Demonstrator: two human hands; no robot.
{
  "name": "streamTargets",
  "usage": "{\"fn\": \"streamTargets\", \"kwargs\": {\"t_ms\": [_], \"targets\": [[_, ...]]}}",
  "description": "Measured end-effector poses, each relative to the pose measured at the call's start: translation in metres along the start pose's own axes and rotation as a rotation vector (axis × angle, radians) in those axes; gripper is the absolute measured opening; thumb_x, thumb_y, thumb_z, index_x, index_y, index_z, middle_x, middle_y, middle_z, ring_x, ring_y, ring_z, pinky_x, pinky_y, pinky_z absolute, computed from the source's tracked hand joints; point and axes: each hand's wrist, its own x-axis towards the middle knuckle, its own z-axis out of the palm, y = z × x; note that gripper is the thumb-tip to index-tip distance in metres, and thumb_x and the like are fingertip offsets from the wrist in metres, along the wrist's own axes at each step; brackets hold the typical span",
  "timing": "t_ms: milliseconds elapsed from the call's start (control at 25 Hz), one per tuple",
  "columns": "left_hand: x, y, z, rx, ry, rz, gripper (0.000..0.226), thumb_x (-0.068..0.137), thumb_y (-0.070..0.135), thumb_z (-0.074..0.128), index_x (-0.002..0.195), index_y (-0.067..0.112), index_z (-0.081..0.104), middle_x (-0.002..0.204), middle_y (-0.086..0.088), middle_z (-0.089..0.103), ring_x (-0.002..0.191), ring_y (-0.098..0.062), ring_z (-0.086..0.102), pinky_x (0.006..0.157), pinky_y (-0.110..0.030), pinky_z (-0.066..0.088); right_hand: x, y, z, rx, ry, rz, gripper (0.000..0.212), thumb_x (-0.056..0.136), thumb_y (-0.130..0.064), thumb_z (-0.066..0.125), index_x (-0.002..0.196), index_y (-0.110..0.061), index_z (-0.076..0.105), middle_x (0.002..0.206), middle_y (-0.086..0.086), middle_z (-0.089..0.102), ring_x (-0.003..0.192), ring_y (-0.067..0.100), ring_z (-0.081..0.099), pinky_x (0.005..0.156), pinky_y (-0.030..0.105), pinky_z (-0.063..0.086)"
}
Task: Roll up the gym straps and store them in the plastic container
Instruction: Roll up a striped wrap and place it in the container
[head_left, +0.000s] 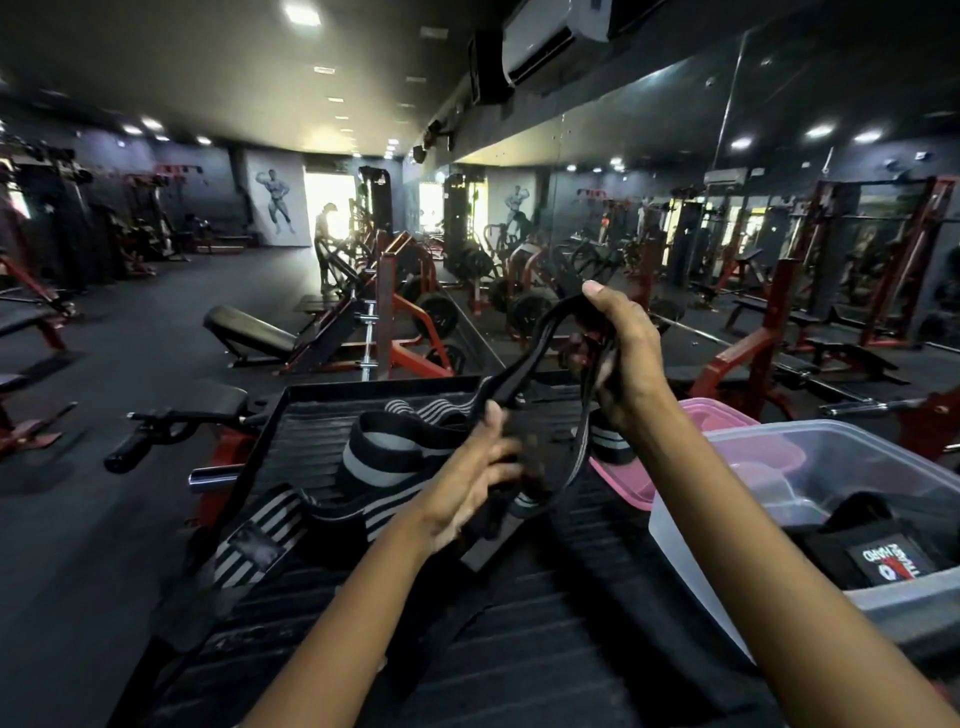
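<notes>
Black strap between both hands

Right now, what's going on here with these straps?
A person is holding a plain black strap up in both hands: the right hand grips its upper part, the left hand its lower part. Striped wraps lie unrolled on the black ribbed platform. The clear plastic container on the right already holds one black item.

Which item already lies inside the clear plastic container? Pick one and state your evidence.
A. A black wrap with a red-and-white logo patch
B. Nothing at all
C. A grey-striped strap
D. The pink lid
A: a black wrap with a logo patch lies inside the clear plastic container, while the pink lid sits outside it and the grey-striped straps lie on the black platform.
</notes>
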Motion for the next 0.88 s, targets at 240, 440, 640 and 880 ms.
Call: {"fn": "streamTargets", "kwargs": {"t_ms": [240,440,640,880], "targets": [[0.003,0.030,-0.048,-0.562,0.466,0.323,0.012,0.099,0.020,0.046,0.096,0.011,0.053,0.098,-0.013,0.062,0.089,-0.026,0.065,0.071,-0.035,0.061,-0.020,-0.004,-0.025,-0.443,-0.500,-0.049,0.049,0.069,-0.022,0.071,0.113,-0.006,0.057,0.075,-0.013,0.065,0.061,0.001,0.060,0.054,0.011,0.044],[0.000,0.036,-0.074,-0.364,0.731,0.343,0.040,0.096,-0.005,0.044,0.134,0.006,0.042,0.102,-0.009,0.063,0.085,-0.019,0.065,0.068,-0.031,0.057,-0.032,0.011,-0.036,-0.796,-0.691,0.082,0.067,0.058,-0.040,0.084,0.118,-0.026,0.058,0.117,-0.007,0.066,0.108,0.002,0.062,0.090,0.016,0.048],[0.002,0.026,-0.082,-0.158,0.879,0.335,0.038,0.096,0.000,0.046,0.134,0.007,0.043,0.110,-0.013,0.060,0.087,-0.019,0.064,0.058,-0.023,0.056,-0.041,0.031,-0.042,-1.394,-0.769,0.174,0.106,0.041,-0.072,0.081,0.134,-0.045,0.036,0.129,-0.017,0.058,0.118,0.005,0.056,0.107,0.032,0.041],[-0.012,0.028,-0.128,-0.377,1.132,0.335,0.043,0.096,-0.006,0.041,0.137,0.004,0.041,0.103,-0.008,0.055,0.082,-0.014,0.057,0.071,-0.031,0.050,-0.042,0.027,-0.075,-1.526,-0.720,0.354,0.050,0.076,-0.025,0.079,0.120,-0.014,0.060,0.118,-0.001,0.063,0.111,0.015,0.058,0.094,0.028,0.046]]}}
